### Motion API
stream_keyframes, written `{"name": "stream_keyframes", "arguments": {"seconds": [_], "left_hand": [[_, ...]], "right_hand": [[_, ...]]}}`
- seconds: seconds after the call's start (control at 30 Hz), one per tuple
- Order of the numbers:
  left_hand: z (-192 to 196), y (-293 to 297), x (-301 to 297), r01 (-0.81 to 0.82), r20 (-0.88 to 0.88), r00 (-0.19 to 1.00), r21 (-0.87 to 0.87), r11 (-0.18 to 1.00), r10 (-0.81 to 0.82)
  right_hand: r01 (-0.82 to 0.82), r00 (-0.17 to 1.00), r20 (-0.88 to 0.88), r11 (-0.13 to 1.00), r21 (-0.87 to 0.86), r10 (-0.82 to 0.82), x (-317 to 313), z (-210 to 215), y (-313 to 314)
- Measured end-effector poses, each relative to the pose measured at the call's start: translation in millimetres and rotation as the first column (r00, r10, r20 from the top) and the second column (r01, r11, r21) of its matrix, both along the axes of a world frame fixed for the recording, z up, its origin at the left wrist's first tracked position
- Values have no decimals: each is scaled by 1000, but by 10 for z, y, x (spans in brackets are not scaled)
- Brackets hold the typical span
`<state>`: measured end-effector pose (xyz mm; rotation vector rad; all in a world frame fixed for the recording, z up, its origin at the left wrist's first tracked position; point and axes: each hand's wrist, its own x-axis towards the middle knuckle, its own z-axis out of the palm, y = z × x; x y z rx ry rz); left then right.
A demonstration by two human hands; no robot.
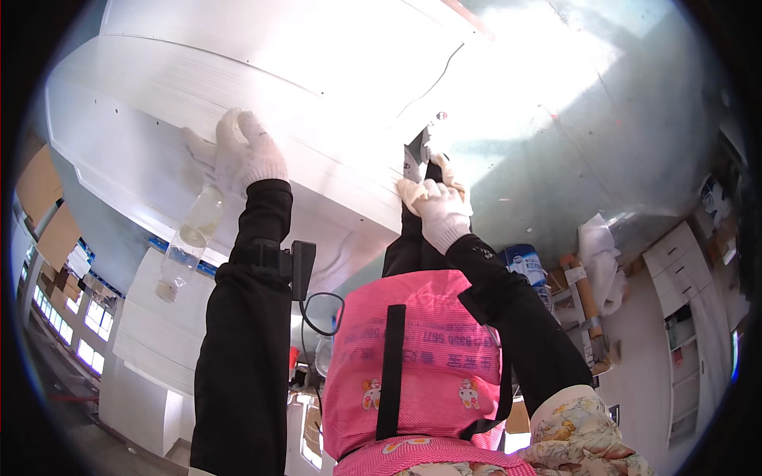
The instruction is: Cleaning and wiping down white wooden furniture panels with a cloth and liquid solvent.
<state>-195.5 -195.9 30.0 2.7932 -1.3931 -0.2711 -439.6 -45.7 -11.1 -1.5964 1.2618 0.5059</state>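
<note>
My left hand [248,151], in a white glove, is curled at the front edge of a glossy white panel [333,143]. From beneath its palm a clear plastic bottle [192,232] juts out toward the lower left, cap end away from the hand, with some liquid inside. Its grip on the bottle is partly hidden. My right hand [441,211], also gloved in white, is closed on a cream cloth [410,193] at the panel's right end. Just beyond that hand, a dark, angular shape [417,147] shows beside the panel; I cannot tell what it is.
A pink apron [413,349] covers my front. To the right stand a blue tub [524,263], a plastic-wrapped bundle [601,266] and a white drawer cabinet [679,258]. Stacked white panels [155,317] lie at left. A cable [324,297] hangs from the device on my left forearm.
</note>
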Motion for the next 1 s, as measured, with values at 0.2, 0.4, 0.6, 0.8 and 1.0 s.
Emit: {"name": "stream_keyframes", "arguments": {"seconds": [0.2, 0.4, 0.6, 0.8, 1.0], "left_hand": [[36, -4, 36, 13, 3, 1000, -12, 1000, -13], [-46, 16, 15, 100, 124, 987, -14, 995, -98], [-63, 67, 116, 32, 127, 992, -33, 999, -27], [-67, -3, 110, 51, 15, 999, -83, 995, -49], [-87, 26, 129, 25, 27, 999, -32, 999, -24]], "right_hand": [[60, 998, -8, 998, -3, -60, -92, -84, -258], [17, 1000, -16, 1000, 1, -17, 126, -203, -131], [-121, 985, -98, 978, 169, 139, 14, -214, -245], [-16, 1000, -18, 997, 81, 18, 220, -311, -159], [91, 996, 12, 995, -45, -91, 236, -433, -3]]}}
